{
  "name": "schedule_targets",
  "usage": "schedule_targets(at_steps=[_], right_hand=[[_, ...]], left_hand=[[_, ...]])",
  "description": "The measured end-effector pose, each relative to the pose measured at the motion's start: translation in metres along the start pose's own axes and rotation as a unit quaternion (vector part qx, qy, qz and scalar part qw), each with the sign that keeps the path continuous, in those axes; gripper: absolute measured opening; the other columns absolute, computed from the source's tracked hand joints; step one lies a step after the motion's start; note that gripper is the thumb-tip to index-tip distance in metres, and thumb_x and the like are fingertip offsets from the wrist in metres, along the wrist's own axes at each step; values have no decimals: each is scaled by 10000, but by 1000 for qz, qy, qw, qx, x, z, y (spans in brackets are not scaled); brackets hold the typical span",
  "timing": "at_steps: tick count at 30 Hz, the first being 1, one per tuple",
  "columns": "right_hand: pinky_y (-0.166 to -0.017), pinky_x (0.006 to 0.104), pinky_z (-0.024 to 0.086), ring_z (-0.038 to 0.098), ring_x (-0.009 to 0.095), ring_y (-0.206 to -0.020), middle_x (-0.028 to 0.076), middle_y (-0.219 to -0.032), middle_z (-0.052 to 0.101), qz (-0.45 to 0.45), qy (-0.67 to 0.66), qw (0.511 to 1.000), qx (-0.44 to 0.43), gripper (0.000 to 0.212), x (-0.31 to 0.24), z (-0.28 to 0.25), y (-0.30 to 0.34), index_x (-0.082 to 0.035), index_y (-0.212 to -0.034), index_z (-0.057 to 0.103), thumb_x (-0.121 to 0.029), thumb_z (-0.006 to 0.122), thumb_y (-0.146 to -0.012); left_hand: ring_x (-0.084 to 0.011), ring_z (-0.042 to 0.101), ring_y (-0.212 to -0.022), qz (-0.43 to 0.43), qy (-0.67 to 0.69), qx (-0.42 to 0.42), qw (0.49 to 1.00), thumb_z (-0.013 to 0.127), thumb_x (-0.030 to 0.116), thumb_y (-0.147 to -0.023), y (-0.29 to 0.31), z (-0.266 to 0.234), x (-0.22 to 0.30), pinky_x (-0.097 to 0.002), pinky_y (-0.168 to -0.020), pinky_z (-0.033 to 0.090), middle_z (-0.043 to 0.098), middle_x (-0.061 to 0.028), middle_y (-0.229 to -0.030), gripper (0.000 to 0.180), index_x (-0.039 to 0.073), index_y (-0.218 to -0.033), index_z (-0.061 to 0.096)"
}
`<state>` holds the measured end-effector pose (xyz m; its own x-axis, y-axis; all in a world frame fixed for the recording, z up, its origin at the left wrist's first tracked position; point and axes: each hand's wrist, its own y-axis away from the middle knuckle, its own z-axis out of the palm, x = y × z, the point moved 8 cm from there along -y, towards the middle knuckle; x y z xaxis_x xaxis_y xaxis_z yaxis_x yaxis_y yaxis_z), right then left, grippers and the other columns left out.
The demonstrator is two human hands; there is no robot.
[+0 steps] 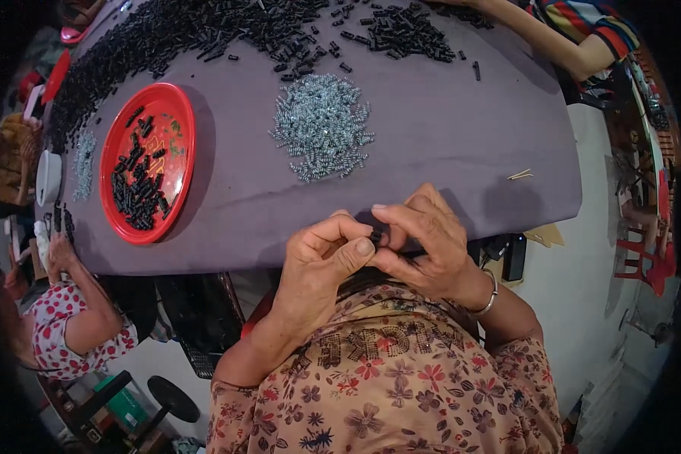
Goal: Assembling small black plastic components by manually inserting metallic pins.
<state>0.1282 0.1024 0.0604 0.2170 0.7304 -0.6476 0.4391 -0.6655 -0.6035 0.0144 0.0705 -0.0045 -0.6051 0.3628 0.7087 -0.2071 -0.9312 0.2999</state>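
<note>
My left hand (327, 261) pinches a small black cylindrical plastic piece (376, 235) between thumb and fingers, just off the table's near edge. From the other side my right hand (425, 240) closes its fingertips on the same piece, which they partly cover; whether it is one part or two joined I cannot tell. Ahead of my hands a pile of small metal springs (319, 127) lies on the grey cloth. To the left sits a red oval tray (188, 144) with several black cylindrical pieces (138, 193) in it.
A large heap of black pieces (204, 30) covers the far left of the grey-covered table (446, 151), with a smaller heap (408, 32) beside it. Two thin sticks (520, 175) lie at right. Co-workers' arms reach in at the left (91, 284) and far right (537, 34).
</note>
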Motion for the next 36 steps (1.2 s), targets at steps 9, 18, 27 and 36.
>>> schedule_targets(at_steps=[9,18,27,36], right_hand=[[-494,292,368,467,192,-566,31,-662,502,-57,92,994,-19,385,-5,-5,-4,-14,-920,635,-146,796,-597],[-425,288,352,451,165,-492,23,-612,448,-34,73,997,-21,278,-3,-5,0,0,-847,619,-68,741,-606],[-413,305,352,435,190,-496,57,-639,396,-31,35,999,-17,159,-7,2,2,-7,-746,561,-56,688,-664],[-410,306,353,422,182,-487,60,-637,395,-20,15,1000,-2,185,-6,1,8,-2,-750,563,-59,704,-643]], left_hand=[[-43,510,-810,18,-24,1,1000,594,71,-904,-3,1,4,-196,-733,438,519,23,-870,106,-22,-944,626],[-55,501,-779,-13,-26,-20,999,578,41,-902,-5,7,-1,-192,-708,424,510,17,-851,92,-30,-926,631],[-69,537,-813,-109,96,-49,988,519,70,-935,-3,6,-21,-222,-733,444,579,-25,-873,123,-19,-899,595],[-104,531,-800,-148,196,-66,967,487,157,-956,-4,9,-25,-249,-765,450,563,-42,-893,207,-29,-920,571]])
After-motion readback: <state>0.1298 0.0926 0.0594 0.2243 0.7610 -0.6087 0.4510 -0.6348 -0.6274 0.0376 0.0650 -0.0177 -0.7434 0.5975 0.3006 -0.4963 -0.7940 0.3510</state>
